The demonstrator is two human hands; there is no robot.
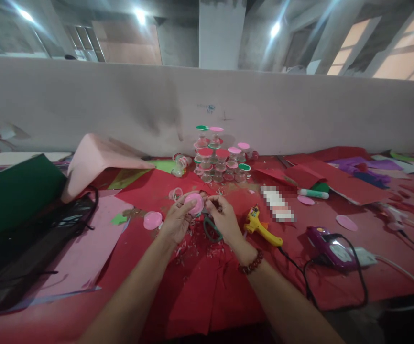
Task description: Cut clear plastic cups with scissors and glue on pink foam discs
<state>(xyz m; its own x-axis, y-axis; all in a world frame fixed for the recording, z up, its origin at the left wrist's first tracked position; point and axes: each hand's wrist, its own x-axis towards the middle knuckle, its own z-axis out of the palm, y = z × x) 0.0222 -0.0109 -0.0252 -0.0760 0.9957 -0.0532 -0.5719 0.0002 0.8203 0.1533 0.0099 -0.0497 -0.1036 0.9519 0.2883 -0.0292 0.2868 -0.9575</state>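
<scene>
My left hand (177, 220) grips a round pink-topped plastic cup (194, 203) by its rim, tilted so the pink face shows. Close beside it, my right hand (223, 216) has its thumb and fingers pinched together near the cup's right edge; whatever lies between them is too small to make out. Green-handled scissors (212, 228) lie just under my right hand. To the left of my hands sits another pink-topped cup (153, 220). A small clear cup (175, 193) stands behind my left hand. Thin paper scraps (181, 253) are scattered below.
Stacked clear cups with coloured discs (214, 162) stand against the wall. A yellow glue gun (262, 228) lies right of my hand, its cord running to a purple power strip (331, 248). A black bag (49, 248) and folded pink sheet (92, 157) occupy the left.
</scene>
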